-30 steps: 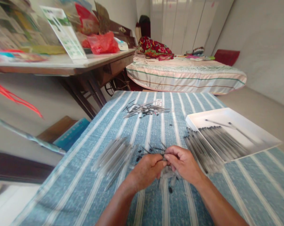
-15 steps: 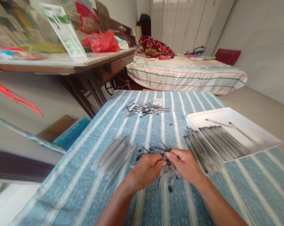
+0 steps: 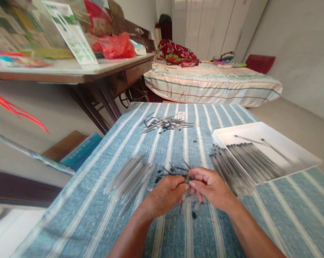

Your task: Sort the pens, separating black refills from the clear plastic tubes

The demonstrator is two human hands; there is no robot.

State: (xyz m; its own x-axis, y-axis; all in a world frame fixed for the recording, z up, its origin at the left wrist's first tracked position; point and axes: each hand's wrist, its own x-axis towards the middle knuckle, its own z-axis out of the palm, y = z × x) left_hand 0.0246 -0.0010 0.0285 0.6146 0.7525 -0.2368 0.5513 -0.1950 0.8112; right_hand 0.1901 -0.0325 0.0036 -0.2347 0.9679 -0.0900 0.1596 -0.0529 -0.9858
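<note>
My left hand (image 3: 167, 191) and my right hand (image 3: 209, 186) meet at the table's middle, fingertips almost touching. Each is closed in a pinch around a small dark pen part that the fingers mostly hide. Thin black refills and small black plugs (image 3: 172, 168) lie just beyond the fingertips. Under the hands are clear pen caps (image 3: 189, 200), partly covered, with one black plug (image 3: 194, 215) beside them. A bundle of clear pen barrels (image 3: 129, 177) rests left of my left hand. To the right of my right hand lie dark-filled pens (image 3: 229, 172) in a row.
A white tray (image 3: 288, 175) on the right holds more pens (image 3: 256, 157). Farther back on the striped cloth (image 3: 97, 200) is a heap of refills and pen parts (image 3: 167, 123). A cluttered side table (image 3: 110, 70) stands at left, a bed (image 3: 213, 82) behind.
My right hand's fingers have shifted slightly and spread a little at the fingertips. My left hand stays almost in place, and the piles look the same.
</note>
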